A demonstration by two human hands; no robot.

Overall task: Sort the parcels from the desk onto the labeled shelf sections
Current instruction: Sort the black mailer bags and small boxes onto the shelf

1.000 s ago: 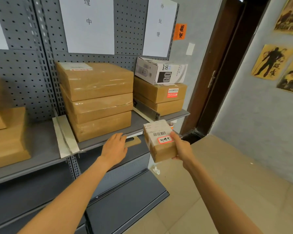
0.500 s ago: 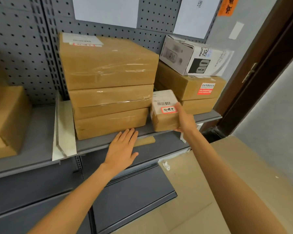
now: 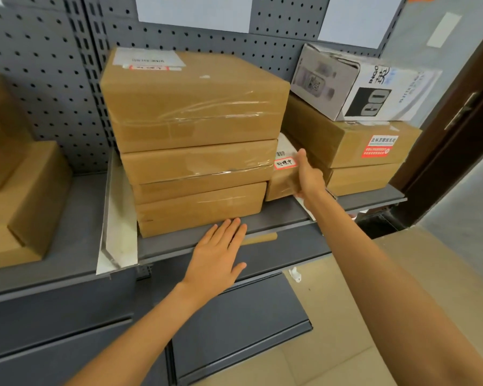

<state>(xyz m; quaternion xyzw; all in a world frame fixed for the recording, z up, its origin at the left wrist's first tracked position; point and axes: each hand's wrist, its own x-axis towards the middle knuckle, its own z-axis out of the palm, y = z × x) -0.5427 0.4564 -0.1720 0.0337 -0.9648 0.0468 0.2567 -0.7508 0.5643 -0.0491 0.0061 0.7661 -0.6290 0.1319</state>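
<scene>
Small parcel [image 3: 283, 174] at centre-right of frame, sitting on shelf [image 3: 285, 215], wedged between 3-box stack [image 3: 195, 140] on its left and 2 brown boxes [image 3: 354, 151] on its right. Red-edged handwritten sticker + barcode label on its top face. Right hand [image 3: 308, 178] gripping parcel's right side, thumb up over top edge near sticker, fingers wrapped round the far side. Left hand [image 3: 218, 257] at lower centre, flat and open, fingers straight, tips at shelf's front edge just below stack's bottom box. White printed carton [image 3: 363, 84] tilted atop the brown boxes, upper right. White divider [image 3: 117, 224] left of stack. More brown boxes [image 3: 20, 190] at far left. Pegboard [image 3: 53, 79] behind w/ white sheets [image 3: 193, 12] along top.
</scene>
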